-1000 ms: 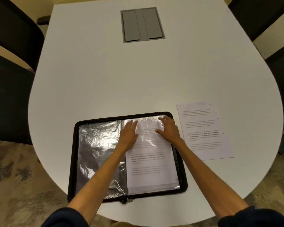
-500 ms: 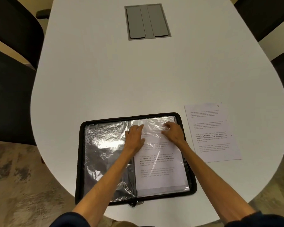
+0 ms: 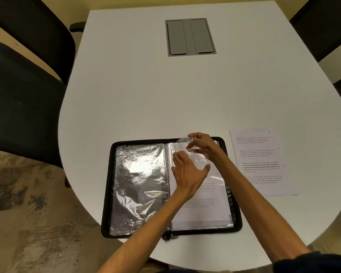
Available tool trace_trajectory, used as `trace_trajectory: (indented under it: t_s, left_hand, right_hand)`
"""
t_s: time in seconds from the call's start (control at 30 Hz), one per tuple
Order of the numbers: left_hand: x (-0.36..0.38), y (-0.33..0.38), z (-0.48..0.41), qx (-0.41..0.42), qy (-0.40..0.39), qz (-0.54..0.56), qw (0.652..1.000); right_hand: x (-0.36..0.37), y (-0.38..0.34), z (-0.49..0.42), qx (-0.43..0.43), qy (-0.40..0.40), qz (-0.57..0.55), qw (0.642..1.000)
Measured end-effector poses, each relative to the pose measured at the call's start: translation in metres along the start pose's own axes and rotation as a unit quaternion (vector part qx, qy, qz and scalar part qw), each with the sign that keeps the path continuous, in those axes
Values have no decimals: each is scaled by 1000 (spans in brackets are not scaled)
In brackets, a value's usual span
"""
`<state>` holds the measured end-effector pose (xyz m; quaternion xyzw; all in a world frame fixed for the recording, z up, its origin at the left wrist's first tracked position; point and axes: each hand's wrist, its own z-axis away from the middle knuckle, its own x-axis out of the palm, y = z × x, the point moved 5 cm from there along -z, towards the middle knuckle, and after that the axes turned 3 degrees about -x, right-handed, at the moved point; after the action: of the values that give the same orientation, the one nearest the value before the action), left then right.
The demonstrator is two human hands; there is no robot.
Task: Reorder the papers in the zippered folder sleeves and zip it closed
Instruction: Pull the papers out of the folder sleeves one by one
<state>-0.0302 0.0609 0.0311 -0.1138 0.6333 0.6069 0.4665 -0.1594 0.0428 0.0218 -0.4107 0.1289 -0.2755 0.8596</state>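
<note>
A moment ago both hands lay flat on the upper part of the right sleeve of the open folder; now the right hand has risen from it and its fingers are curled at the far edge, where a bit of clear plastic stands up over the black rim; the thumb and first fingers seem to pinch this lip of the sleeve, though I cannot tell if the paper inside is also between them; the left hand has moved a little to the right and now presses the sleeve with straight, spread fingers, grasping nothing. In my judgement this means the smoothing is over and the mouth of the sleeve is being opened, either to draw the paper out or to let another one in; the reordering is therefore not finished. The paper lies inside the right sleeve, under the left palm and reaching down to the near edge of the folder, so the right fingers are at its far end and the left fingers are on top of it; the left sleeve shows only crinkled plastic; a second sheet lies on the table just beside the folder, on the right, apart from both hands; the zipper pull hangs at the near edge, untouched, and the folder is fully open.
</note>
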Motion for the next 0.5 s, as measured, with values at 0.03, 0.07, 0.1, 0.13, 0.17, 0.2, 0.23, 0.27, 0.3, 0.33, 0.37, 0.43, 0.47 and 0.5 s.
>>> trace_trajectory:
  t_s: [0.03, 0.07, 0.1, 0.13, 0.17, 0.2, 0.23, 0.27, 0.3, 0.33, 0.37, 0.43, 0.47, 0.5]
  left_hand:
    - [-3, -3, 3, -24, 1, 9, 1000]
    - [-7, -8, 5, -42, 5, 18, 999]
    - [-13, -12, 6, -53, 11, 27, 998]
    - [-19, -18, 6, -57, 17, 35, 998]
    - [-25, -24, 6, -56, 24, 44, 997]
    - [-32, -32, 5, -52, 28, 53, 997]
    - [-39, -39, 4, -50, 32, 61, 996]
    - [-46, -47, 3, -51, 37, 65, 996]
    - [-54, -55, 2, -53, 46, 68, 995]
    - [-61, -61, 1, -53, 60, 71, 994]
    - [-68, -66, 0, -53, 78, 74, 993]
    - [-79, -73, 0, -57, 111, 65, 990]
    - [-84, -74, -1, -60, 120, 53, 990]
    - [-87, -75, -2, -63, 123, 38, 990]
  right_hand:
    - [5, -3, 2, -7, -5, -1, 1000]
    - [10, -6, 3, -13, -10, 0, 1000]
    - [15, -10, 5, -21, -14, 4, 1000]
    - [19, -12, 7, -33, -18, 10, 999]
    - [24, -15, 8, -48, -21, 16, 999]
    - [29, -16, 9, -61, -25, 18, 998]
    - [34, -17, 10, -72, -29, 17, 997]
    - [40, -16, 10, -83, -33, 18, 996]
    - [46, -16, 10, -93, -37, 20, 995]
    - [53, -15, 10, -100, -42, 22, 994]
    - [60, -15, 10, -103, -48, 23, 993]
    - [76, -15, 12, -108, -61, 29, 992]
    - [85, -16, 14, -109, -68, 32, 991]
    - [93, -16, 15, -112, -74, 34, 990]
